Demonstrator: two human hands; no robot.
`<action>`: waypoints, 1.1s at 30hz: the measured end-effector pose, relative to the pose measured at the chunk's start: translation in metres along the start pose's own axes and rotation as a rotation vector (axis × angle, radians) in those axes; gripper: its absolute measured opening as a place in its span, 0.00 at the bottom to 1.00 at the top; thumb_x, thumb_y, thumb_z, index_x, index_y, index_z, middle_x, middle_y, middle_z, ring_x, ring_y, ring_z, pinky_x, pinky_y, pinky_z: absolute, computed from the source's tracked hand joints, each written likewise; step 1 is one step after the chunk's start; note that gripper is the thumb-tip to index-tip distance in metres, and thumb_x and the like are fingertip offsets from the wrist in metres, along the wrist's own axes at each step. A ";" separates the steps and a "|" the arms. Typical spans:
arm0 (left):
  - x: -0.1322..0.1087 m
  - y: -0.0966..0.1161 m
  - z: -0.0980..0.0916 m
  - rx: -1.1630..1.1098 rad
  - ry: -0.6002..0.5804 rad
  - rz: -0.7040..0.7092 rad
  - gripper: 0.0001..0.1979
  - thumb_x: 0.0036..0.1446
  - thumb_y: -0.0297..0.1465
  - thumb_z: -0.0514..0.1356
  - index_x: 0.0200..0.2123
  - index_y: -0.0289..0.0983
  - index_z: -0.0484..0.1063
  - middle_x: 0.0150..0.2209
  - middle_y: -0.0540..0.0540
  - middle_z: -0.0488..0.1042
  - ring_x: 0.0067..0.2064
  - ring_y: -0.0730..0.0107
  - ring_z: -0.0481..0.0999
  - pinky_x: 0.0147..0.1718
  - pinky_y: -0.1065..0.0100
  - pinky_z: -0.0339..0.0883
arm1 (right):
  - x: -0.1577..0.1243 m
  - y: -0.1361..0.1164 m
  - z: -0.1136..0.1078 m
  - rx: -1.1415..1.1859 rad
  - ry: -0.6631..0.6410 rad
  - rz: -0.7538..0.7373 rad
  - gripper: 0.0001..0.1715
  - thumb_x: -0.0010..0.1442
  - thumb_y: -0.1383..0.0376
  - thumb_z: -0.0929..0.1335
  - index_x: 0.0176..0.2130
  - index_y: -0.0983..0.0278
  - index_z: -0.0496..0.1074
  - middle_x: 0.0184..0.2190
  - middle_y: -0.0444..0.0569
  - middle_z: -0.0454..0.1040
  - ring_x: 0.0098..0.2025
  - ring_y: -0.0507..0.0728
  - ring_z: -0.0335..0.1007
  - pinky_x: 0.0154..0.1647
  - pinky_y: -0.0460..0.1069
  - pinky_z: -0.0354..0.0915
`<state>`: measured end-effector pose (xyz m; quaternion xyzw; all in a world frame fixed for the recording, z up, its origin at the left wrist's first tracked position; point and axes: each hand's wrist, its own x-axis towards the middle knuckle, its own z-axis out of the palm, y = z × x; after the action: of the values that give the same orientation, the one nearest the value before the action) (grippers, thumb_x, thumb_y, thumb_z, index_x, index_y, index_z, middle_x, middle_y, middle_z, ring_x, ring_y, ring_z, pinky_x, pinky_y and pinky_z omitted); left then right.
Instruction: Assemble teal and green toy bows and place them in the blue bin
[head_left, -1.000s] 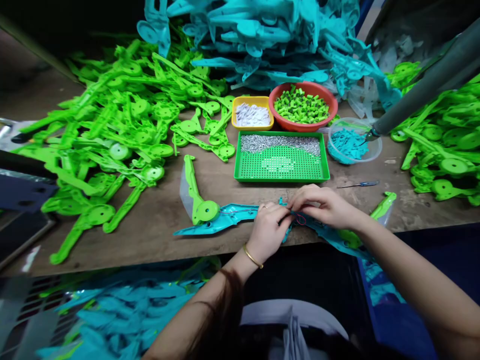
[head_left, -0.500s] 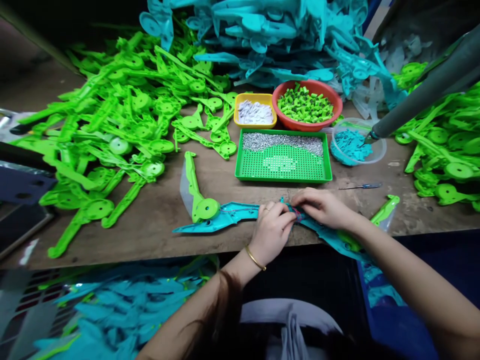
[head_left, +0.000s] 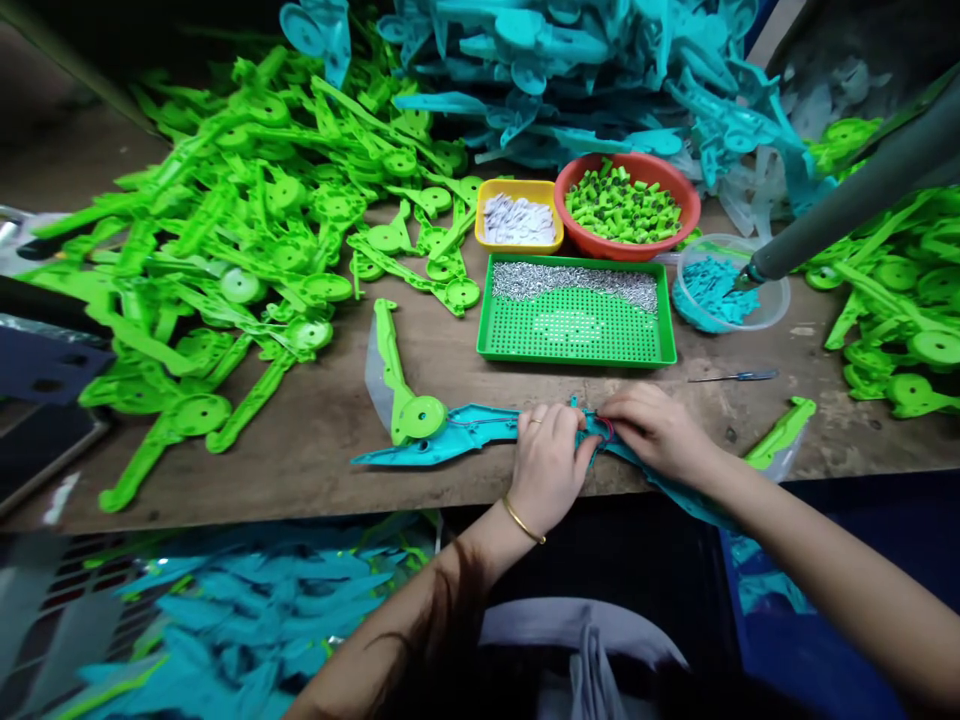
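A long blue plastic shell (head_left: 480, 432) lies along the front of the bench, with a green arm piece (head_left: 416, 415) joined near its left end and another green arm (head_left: 784, 435) showing at its right. My left hand (head_left: 551, 450) is wrapped over the middle of the shell and grips it. Close beside it, the fingers of my right hand (head_left: 656, 430) are pinched on a thin red wire (head_left: 606, 428) at the shell's centre. The wire's ends and part of the shell's middle are hidden by my fingers.
Behind stand a green tray (head_left: 577, 350) of small metal screws, a yellow tray (head_left: 519, 243) of white pieces, a red bowl (head_left: 626, 248) of green parts and a clear tub (head_left: 780, 300) of blue pieces. A thin screwdriver (head_left: 739, 377) lies at right. Green parts (head_left: 277, 250) are heaped left.
My left thumb has spread away from the fingers and lower along the shell. My right fingers have shifted slightly with the red wire, which now shows as a loop. The view has moved a little.
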<state>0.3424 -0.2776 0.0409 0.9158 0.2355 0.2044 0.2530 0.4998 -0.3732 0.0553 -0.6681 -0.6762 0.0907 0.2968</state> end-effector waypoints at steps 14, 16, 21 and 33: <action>0.001 0.002 -0.004 0.015 -0.032 0.000 0.05 0.58 0.31 0.59 0.33 0.37 0.65 0.30 0.49 0.70 0.35 0.65 0.67 0.38 0.63 0.55 | 0.004 -0.008 -0.012 -0.082 -0.206 0.054 0.13 0.62 0.68 0.61 0.44 0.64 0.72 0.38 0.54 0.73 0.41 0.58 0.64 0.43 0.56 0.64; 0.001 0.002 -0.004 0.019 -0.037 -0.001 0.05 0.59 0.31 0.58 0.33 0.37 0.65 0.30 0.49 0.71 0.35 0.64 0.67 0.38 0.63 0.54 | 0.007 -0.009 -0.016 0.031 -0.256 0.151 0.13 0.62 0.66 0.61 0.43 0.62 0.73 0.39 0.52 0.73 0.43 0.58 0.66 0.46 0.56 0.63; 0.001 0.001 -0.003 0.024 -0.046 -0.008 0.04 0.59 0.30 0.57 0.32 0.37 0.65 0.30 0.48 0.70 0.34 0.65 0.66 0.37 0.63 0.54 | 0.014 -0.004 -0.014 0.320 -0.232 0.370 0.14 0.60 0.57 0.65 0.32 0.63 0.73 0.32 0.48 0.73 0.37 0.54 0.68 0.41 0.51 0.64; -0.002 -0.005 -0.025 -0.126 -0.138 0.024 0.11 0.57 0.34 0.60 0.42 0.38 0.69 0.42 0.43 0.71 0.45 0.61 0.68 0.45 0.60 0.57 | 0.011 -0.002 -0.004 0.199 -0.177 0.379 0.05 0.57 0.64 0.68 0.36 0.63 0.70 0.34 0.48 0.73 0.40 0.56 0.68 0.43 0.53 0.62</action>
<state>0.3269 -0.2656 0.0575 0.9128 0.1930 0.1583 0.3232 0.5014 -0.3637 0.0629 -0.7400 -0.5499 0.2693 0.2785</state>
